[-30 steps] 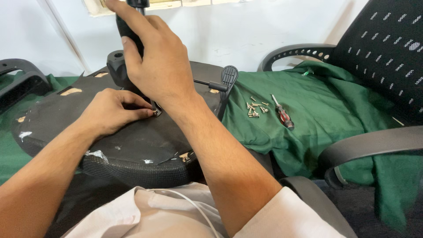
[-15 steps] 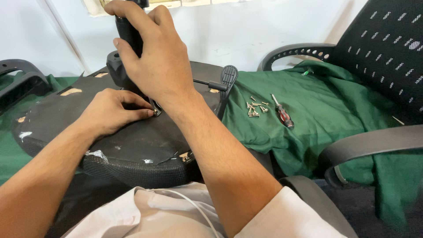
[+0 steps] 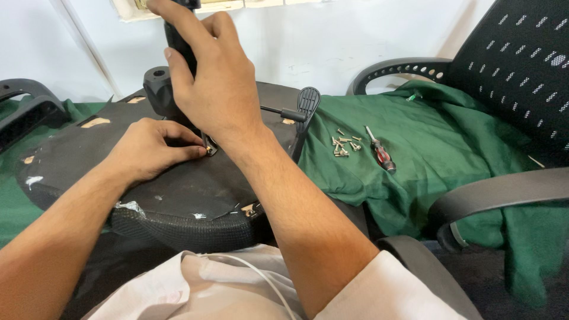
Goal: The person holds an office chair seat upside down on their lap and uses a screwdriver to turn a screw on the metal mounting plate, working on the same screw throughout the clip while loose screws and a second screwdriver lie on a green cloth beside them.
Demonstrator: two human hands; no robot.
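An upturned black chair seat point(image 3: 178, 189) lies across my lap, its underside facing up. My right hand point(image 3: 216, 89) grips the black handle of a screwdriver point(image 3: 178, 41) that stands upright over the seat. My left hand point(image 3: 151, 148) rests on the seat with its fingertips pinched at the tool's tip, where a small screw point(image 3: 208, 149) sits. The black chair mechanism point(image 3: 160, 89) with its paddle lever point(image 3: 307, 104) is right behind my hands.
A green cloth point(image 3: 427, 154) covers the seat of a black mesh office chair point(image 3: 515, 71) at the right. On it lie several loose screws point(image 3: 344, 145) and a red-handled screwdriver point(image 3: 380, 151). A curved black armrest point(image 3: 498, 192) crosses the lower right. A white wall is behind.
My right hand has edged up and slightly right on the screwdriver handle. My left hand stays pinched at the tip.
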